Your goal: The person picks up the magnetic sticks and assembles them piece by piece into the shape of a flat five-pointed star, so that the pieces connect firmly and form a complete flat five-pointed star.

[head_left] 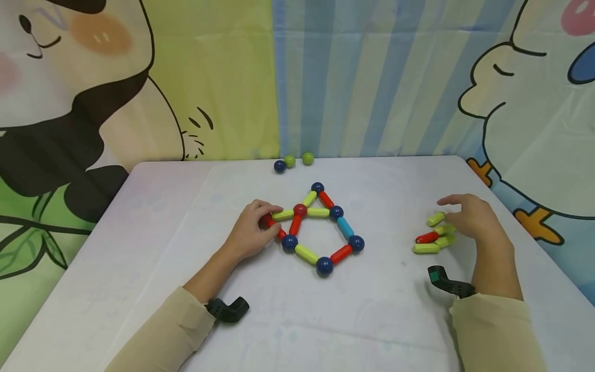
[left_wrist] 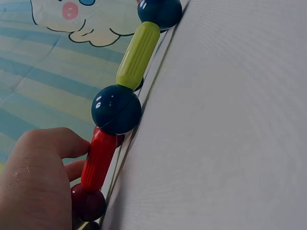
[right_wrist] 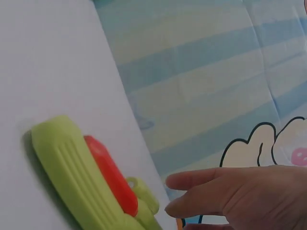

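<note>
A flat frame of magnetic rods and balls lies mid-table. It has a blue rod (head_left: 345, 227), several red and yellow-green rods, navy balls (head_left: 324, 266) and a red ball (head_left: 300, 210) at an inner joint. My left hand (head_left: 248, 231) grips its left corner, with another red ball (left_wrist: 90, 203) between thumb and fingers; a red rod (left_wrist: 99, 160) runs from there to a navy ball (left_wrist: 116, 109). My right hand (head_left: 471, 217) hovers over loose rods on the right, fingers apart and holding nothing. Among these are a yellow-green rod (head_left: 425, 248) and a red rod (head_left: 426, 237).
At the table's back edge sit a loose navy ball (head_left: 280, 166) and two green balls (head_left: 308, 158). Behind the white table (head_left: 372, 320) hangs a cartoon-printed cloth (head_left: 353, 77). Both wrists carry black camera mounts (head_left: 228, 310).
</note>
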{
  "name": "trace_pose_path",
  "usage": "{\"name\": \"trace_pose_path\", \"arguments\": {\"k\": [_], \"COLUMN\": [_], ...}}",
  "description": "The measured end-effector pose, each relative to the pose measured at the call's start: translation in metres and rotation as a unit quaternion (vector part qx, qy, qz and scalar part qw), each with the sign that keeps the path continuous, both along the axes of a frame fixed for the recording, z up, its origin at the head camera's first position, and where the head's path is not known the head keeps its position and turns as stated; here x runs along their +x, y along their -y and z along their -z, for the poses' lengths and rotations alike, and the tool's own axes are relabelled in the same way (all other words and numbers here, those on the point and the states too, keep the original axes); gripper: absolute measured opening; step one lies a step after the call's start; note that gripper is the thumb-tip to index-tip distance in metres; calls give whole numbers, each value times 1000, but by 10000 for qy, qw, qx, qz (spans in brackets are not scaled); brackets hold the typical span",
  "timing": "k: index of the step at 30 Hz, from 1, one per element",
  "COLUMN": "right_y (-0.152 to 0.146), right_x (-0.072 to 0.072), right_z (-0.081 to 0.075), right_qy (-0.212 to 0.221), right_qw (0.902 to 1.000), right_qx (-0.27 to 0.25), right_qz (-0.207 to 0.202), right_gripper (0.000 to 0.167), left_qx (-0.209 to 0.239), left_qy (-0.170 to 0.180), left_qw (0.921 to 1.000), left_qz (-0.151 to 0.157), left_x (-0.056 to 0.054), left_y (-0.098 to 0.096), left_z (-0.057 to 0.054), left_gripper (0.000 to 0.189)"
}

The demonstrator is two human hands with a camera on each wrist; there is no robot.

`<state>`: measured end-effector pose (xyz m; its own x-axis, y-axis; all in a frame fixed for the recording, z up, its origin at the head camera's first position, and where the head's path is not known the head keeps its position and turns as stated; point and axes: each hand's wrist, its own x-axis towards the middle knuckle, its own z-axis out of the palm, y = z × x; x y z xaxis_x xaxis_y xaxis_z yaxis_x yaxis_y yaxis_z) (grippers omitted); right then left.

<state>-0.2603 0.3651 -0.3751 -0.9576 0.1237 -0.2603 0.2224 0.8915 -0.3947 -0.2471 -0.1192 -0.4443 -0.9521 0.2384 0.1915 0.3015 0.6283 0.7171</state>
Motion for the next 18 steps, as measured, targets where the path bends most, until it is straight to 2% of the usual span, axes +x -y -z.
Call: {"name": "trace_pose_path", "arguments": {"k": [3, 7, 15, 18], "right_y": [-5, 0, 14, 21], "right_x": [-2, -6, -7, -8], "right_z": [7, 13, 19, 19], "right_qy": [160, 108, -328, -530], "right_qw": [9999, 9999, 9994, 9985], "right_qx": [-26, -98, 42, -130], "right_qz": [38, -16, -102, -101], "right_gripper": [47, 44, 42, 41], "left_qx": [-14, -43, -53, -81], "left_qy": [45, 72, 145, 148], "left_qw": [10000, 10000, 9999, 9999], "left_qz": [-12, -35, -5, 14], "left_x": [0, 1, 1, 0], "left_y": [1, 1, 0, -1], "left_z": [0, 0, -1, -1], "left_gripper": [37, 38, 38, 39]}}
